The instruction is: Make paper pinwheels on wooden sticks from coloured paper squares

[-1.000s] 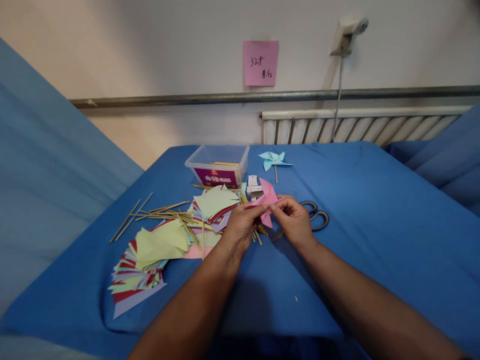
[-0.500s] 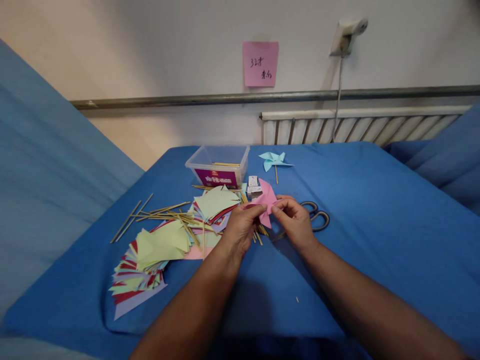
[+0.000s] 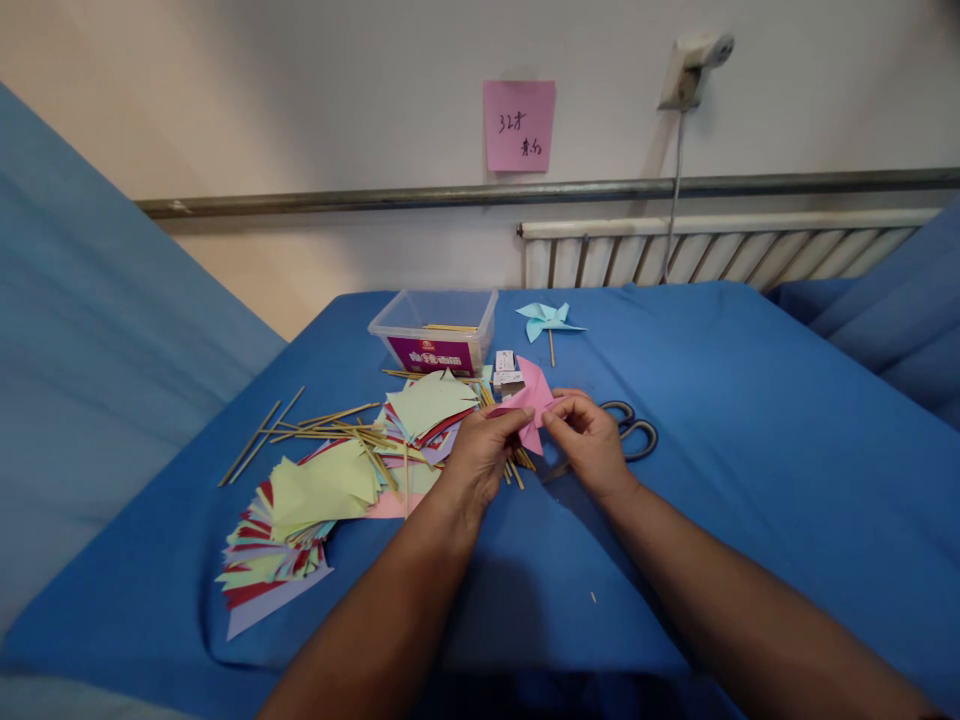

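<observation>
A folded pink paper piece (image 3: pixel 534 395) is held up above the blue table (image 3: pixel 750 420) between both hands. My left hand (image 3: pixel 480 455) pinches its left corner, and my right hand (image 3: pixel 589 440) pinches its right side. Just left of my left hand lie piles of coloured paper squares (image 3: pixel 322 490) and scattered thin wooden sticks (image 3: pixel 330 420). Black-handled scissors (image 3: pixel 634 432) rest on the cloth right behind my right hand.
A clear plastic box (image 3: pixel 435 330) with a purple label stands at the back of the table. A finished light-blue pinwheel (image 3: pixel 547 320) lies beside it, and a small white box (image 3: pixel 508 370) sits near the pink paper. A radiator (image 3: pixel 712 255) and a pink note (image 3: pixel 519 125) are on the wall.
Almost nothing differs. Both hands stay on the pink paper with only slight finger shifts, and the view has drifted a little.
</observation>
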Available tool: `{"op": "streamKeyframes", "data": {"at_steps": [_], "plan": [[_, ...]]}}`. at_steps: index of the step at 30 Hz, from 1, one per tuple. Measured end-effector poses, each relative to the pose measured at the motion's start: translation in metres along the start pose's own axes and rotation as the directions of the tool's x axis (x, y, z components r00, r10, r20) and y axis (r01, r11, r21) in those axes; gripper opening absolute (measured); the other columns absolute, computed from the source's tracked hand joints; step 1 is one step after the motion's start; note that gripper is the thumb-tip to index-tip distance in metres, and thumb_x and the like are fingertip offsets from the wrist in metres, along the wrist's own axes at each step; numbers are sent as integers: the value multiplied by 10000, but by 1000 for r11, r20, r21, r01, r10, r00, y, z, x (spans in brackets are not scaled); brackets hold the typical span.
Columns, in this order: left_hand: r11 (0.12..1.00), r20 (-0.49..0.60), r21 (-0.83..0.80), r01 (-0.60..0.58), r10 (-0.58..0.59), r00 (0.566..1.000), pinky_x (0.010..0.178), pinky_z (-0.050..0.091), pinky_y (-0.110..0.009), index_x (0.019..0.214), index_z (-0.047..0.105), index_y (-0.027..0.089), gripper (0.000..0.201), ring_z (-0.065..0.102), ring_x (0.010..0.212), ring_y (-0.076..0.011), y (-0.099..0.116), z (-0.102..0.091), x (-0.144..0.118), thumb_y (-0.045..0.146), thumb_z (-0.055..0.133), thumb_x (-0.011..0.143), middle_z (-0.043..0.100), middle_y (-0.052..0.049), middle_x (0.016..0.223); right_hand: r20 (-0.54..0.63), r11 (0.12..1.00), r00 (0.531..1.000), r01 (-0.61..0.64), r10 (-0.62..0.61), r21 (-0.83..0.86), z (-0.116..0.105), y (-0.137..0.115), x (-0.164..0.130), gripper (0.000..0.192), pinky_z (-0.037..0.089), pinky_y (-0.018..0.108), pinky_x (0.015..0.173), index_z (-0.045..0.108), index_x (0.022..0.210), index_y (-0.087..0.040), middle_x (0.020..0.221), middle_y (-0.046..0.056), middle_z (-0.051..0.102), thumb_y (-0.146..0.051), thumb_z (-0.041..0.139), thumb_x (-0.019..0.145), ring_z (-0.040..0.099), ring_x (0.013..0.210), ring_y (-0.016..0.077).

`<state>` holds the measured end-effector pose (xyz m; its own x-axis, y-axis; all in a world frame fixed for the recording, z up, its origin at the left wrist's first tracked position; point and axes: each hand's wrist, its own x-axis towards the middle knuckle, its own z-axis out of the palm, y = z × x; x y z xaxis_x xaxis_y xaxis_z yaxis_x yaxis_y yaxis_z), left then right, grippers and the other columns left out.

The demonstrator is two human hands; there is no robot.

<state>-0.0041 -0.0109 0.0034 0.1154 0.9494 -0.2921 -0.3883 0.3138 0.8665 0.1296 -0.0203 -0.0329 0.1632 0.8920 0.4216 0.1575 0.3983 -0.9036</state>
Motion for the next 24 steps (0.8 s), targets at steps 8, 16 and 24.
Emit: {"op": "streamKeyframes", "data": {"at_steps": [8,16,24], "plan": [[1000,14,8,-14,14,1000,511,393,-237,685,664,108,189,523,496,-100,-1,0,1,191,776,559,604,-13,578,-7,999,1000,-30,30,-13,0,-1,0,92,438,354,877,618,664,-204,819,41,630,-238,606,749,582,1010,219],[1000,-6,22,9,-9,1000,507,408,-240,659,661,108,196,532,495,-109,-1,0,2,205,785,541,603,-18,565,-8,999,1000,-25,25,-20,0,-2,0,96,431,363,876,619,669,-205,809,44,628,-242,601,757,582,1006,226],[1000,-1,30,8,-8,1000,513,415,-242,647,653,106,192,532,498,-109,-1,-1,2,202,785,546,602,-21,565,-4,999,999,-41,41,-29,0,0,1,94,440,354,857,621,669,-204,817,46,627,-252,612,749,587,1000,225]]}}
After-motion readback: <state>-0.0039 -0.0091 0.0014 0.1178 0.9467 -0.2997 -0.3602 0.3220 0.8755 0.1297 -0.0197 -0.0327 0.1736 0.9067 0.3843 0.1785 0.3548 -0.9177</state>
